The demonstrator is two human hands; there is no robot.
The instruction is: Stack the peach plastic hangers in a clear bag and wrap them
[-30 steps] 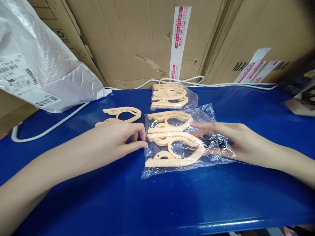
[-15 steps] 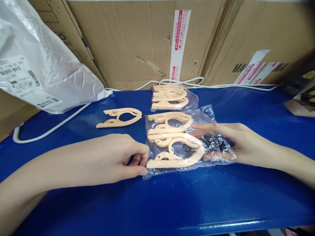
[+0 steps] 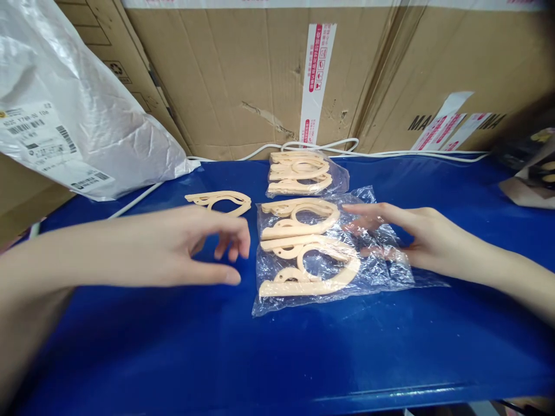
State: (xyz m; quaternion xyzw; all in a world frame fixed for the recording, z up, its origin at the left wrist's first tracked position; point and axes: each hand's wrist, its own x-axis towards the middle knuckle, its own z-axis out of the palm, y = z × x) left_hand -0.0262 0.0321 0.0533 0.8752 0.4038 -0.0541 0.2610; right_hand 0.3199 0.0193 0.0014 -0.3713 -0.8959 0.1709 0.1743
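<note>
In the middle of the blue table lies a clear plastic bag (image 3: 310, 297) with two beige folding hangers (image 3: 303, 287) in it. My right hand (image 3: 416, 234) is at the bag's right end, its fingertips seen through the film, thumb and fingers apart. Whether the film is touched all round them, I cannot tell. My left hand (image 3: 202, 242) hovers left of the bag, open and with nothing in it. Partly hidden behind it is a loose beige folding hanger (image 3: 236, 196). Farther back sits another clear bag (image 3: 340, 178) of folding hangers.
Cardboard boxes (image 3: 234, 75) stand along the back edge of the blue table (image 3: 303, 358). A white cable (image 3: 255, 151) runs in front of them. At the left leans a silvery mailing bag (image 3: 130, 133) with a label. A dark, blurred item (image 3: 533, 179) is at the right.
My left hand has let go of the bag's left edge and moved left and up, its fingers now apart. My right hand has shifted slightly up, its fingers less deep behind the film.
</note>
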